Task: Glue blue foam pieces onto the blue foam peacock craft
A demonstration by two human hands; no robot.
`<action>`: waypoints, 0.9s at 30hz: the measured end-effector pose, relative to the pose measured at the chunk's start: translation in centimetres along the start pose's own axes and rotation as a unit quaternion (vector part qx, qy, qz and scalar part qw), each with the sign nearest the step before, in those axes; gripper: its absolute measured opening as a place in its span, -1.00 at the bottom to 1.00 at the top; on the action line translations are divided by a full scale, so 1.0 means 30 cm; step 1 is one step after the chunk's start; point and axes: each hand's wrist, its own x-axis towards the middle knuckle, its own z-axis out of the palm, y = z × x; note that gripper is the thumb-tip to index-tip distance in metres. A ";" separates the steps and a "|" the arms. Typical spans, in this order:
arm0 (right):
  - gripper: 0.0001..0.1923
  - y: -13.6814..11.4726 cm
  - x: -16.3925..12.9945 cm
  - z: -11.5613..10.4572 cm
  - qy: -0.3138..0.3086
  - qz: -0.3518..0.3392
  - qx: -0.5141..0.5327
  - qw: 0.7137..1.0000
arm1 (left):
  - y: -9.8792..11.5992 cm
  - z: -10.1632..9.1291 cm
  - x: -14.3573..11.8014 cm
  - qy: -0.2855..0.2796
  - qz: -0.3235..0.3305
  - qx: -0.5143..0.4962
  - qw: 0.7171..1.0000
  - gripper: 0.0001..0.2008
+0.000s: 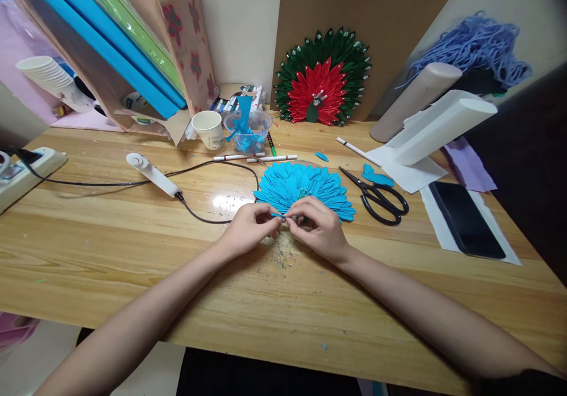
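My left hand and my right hand meet near the middle of the table, fingertips almost touching. Between them they pinch a small blue petal, mostly covered by the fingers. Just behind lies a fan of layered blue petals, its lower edge partly hidden by my right hand. To the right of the fan rest black-handled scissors, blades slightly apart. Two or so loose blue pieces lie beside the scissors, and another loose petal sits behind the fan.
At left, a white corded tool trails a black cable across the wooden table. A paper cup and a clear bowl of blue scraps stand behind. A red-green petal fan leans at the back. A phone lies right.
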 end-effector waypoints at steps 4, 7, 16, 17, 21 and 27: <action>-0.92 -0.004 -0.003 0.002 -0.004 -0.019 -0.014 1.000 | 0.003 -0.003 0.001 -0.012 -0.013 -0.037 0.999 -0.84; -0.92 -0.004 -0.009 0.005 -0.005 -0.042 -0.032 0.999 | 0.011 -0.003 0.002 -0.013 -0.019 -0.041 0.999 -0.83; -0.92 -0.009 -0.006 0.004 -0.013 -0.039 -0.033 0.999 | 0.001 -0.003 0.004 0.008 -0.014 -0.053 0.998 -0.86; -0.92 -0.010 -0.004 0.003 -0.014 -0.028 -0.026 0.999 | 0.000 -0.003 0.003 0.012 -0.012 -0.047 0.999 -0.86; -0.93 -0.008 0.001 0.004 -0.033 0.012 -0.007 0.999 | 0.001 0.000 -0.002 0.032 0.016 0.017 0.999 -0.85; -0.97 0.000 0.000 0.006 -0.045 0.053 0.021 0.997 | 0.001 0.000 -0.014 0.076 0.118 0.167 0.976 -0.86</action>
